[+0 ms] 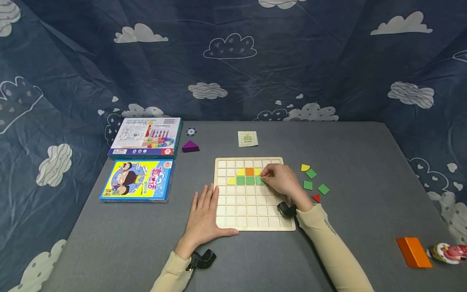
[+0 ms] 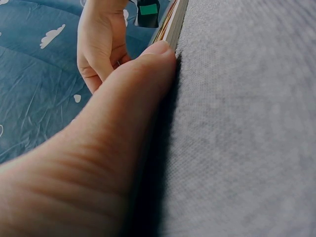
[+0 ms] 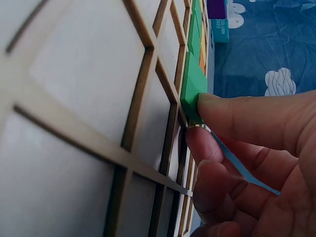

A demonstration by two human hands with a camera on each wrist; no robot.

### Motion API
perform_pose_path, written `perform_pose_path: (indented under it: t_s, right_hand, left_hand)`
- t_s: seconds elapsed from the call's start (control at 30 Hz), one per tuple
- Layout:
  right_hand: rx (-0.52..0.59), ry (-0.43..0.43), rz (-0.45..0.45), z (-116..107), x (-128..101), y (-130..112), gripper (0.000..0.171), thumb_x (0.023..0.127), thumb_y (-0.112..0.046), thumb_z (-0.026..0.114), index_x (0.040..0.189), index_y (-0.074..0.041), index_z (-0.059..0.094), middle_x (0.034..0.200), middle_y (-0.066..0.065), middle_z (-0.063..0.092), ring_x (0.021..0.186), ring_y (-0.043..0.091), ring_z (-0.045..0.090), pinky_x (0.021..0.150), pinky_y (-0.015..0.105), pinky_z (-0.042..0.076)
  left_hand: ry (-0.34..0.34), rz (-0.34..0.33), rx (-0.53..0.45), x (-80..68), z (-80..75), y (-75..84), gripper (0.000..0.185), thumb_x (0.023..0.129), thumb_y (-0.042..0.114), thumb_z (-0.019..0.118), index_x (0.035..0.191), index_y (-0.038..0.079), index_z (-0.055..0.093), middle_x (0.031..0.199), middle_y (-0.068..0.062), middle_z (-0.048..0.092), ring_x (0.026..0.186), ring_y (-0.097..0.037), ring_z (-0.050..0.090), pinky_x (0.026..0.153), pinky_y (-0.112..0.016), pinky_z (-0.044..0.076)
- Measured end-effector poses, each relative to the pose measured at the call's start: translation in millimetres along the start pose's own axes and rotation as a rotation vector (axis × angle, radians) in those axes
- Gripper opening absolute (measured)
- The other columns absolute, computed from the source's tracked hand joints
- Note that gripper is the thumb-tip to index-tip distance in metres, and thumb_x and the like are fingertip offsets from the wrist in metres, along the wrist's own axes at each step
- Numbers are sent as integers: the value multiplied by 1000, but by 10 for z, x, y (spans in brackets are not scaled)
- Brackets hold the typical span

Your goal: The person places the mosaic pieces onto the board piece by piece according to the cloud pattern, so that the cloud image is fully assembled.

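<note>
Pinching a flat green square tile between thumb and fingertips, the right hand sets it into a cell of the board, at the right end of a row of green tiles. In the right wrist view the tile lies nearly flush in its cell, its broad face up and its edges square with the grid; being square, it has no long axis.

The board is pale wood, a flat square plate cut with a grid of thin raised ribs, lying on the grey felt-like surface. An orange tile sits in the row above the greens, flanked by yellow rounded pieces.

The left hand lies flat, fingers straight and together, pressing on the board's left edge, thumb along its near edge; it grips nothing.

Just right of the board lie loose tiles: a yellow quarter-round, three green squares and a red triangle. Beyond the board lies a small card; to the left are two glossy boxes and a purple wedge. An orange block lies at the near right.
</note>
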State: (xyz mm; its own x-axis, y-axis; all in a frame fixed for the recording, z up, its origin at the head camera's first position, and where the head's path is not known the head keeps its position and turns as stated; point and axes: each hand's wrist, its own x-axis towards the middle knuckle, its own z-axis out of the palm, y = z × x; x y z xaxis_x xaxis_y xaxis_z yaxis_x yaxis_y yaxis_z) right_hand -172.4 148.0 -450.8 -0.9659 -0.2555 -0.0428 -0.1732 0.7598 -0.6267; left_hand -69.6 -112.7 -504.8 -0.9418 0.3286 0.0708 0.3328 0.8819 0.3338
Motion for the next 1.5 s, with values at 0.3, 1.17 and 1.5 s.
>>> perform_pose_path:
  t_s: [0.3, 1.17, 1.5]
  right_hand:
    - [-15, -17, -23, -12, -15, 22, 5, 84, -14, 72, 80, -11, 69, 69, -3, 59, 60, 14, 51, 57, 31, 39]
    - [-48, 96, 75, -503, -559, 464, 14, 84, -22, 73, 87, -9, 70, 74, -1, 59, 55, 17, 47, 48, 30, 36]
    - [-76, 13, 83, -534, -784, 515, 20, 77, -24, 80, 86, -9, 70, 74, -3, 58, 58, 14, 47, 51, 31, 36]
  left_hand:
    - [0, -4, 9, -1, -7, 15, 133, 59, 85, 59, 152, 3, 11, 156, -15, 12, 143, -28, 1, 112, -48, -3]
    - [4, 3, -6, 3, -8, 11, 133, 59, 85, 59, 152, 3, 10, 157, -14, 11, 143, -26, -2, 112, -46, -4]
    - [11, 9, -10, 0, -14, 15, 132, 59, 84, 60, 152, 3, 11, 156, -15, 12, 143, -28, 1, 112, -47, -4]
